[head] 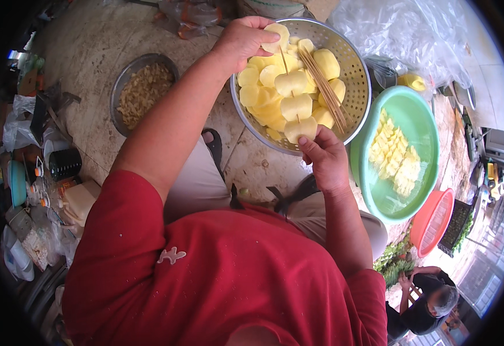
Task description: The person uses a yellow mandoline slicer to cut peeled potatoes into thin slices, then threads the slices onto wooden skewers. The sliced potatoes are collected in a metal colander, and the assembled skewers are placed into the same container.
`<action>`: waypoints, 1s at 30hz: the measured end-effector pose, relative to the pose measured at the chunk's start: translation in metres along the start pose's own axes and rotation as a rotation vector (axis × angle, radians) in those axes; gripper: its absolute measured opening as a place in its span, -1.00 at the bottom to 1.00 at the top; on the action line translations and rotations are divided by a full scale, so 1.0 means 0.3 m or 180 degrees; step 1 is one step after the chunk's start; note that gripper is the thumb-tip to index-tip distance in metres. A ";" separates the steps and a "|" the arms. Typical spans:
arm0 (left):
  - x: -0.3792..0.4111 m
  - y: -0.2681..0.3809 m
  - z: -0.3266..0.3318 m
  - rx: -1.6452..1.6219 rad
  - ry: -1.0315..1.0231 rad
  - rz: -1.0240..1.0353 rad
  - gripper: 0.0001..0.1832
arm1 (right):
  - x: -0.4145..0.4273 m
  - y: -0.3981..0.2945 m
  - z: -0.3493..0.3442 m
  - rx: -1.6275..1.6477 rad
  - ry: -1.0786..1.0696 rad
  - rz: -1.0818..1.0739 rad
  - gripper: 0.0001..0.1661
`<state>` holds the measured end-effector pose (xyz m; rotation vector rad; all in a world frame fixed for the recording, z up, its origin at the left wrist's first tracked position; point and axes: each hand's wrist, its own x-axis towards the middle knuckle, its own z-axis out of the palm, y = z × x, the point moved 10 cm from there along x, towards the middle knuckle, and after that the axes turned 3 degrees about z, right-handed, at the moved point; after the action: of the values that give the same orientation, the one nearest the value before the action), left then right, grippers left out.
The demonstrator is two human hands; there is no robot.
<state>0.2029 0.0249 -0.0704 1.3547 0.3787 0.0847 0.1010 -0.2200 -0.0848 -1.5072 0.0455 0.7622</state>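
My left hand [245, 43] pinches a thin potato slice [276, 34] at the far end of a wooden skewer [284, 60]. Three more slices are threaded along that skewer, spaced apart. At its near end, my right hand [326, 158] grips the nearest threaded slice [300, 129] between thumb and fingers; whether it also holds the stick is hidden. Both hands are over a metal colander [355, 78]. Inside it lie loose potato slices [262, 101], several whole peeled potatoes [326, 63] and a bundle of bare skewers [324, 91] leaning across the potatoes.
Right of the colander stands a green basin [401, 97] with skewered potato slices [392, 151] in water. A red basket [433, 222] is beyond it. A metal bowl of pale chopped pieces [146, 88] sits on the left. Plastic sheeting [403, 32] lies far right; another person [429, 302] works lower right.
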 end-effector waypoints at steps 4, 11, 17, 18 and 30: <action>-0.003 0.003 0.012 0.0153 -0.0131 0.0039 -0.69 | -0.002 -0.001 -0.008 -0.0019 0.0026 0.0006 -0.87; -0.030 -0.006 0.087 0.0472 -0.0628 0.0059 -0.77 | -0.005 -0.011 -0.025 -0.0121 0.0101 0.0004 -0.87; -0.040 -0.028 0.055 -0.0232 -0.0249 -0.0240 -0.78 | -0.016 -0.015 -0.006 -0.0185 0.0067 -0.0048 -0.90; -0.038 -0.033 0.052 -0.0264 -0.0242 -0.0302 -0.78 | -0.018 -0.014 -0.004 -0.0211 0.0047 -0.0068 -0.91; -0.082 -0.086 0.107 0.0213 -0.0775 -0.0911 -0.69 | -0.015 -0.011 -0.008 -0.0083 0.0114 -0.0160 -0.92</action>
<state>0.1858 -0.0177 -0.0847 1.3456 0.3677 -0.3301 0.1001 -0.2238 -0.0799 -1.5413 0.0244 0.6981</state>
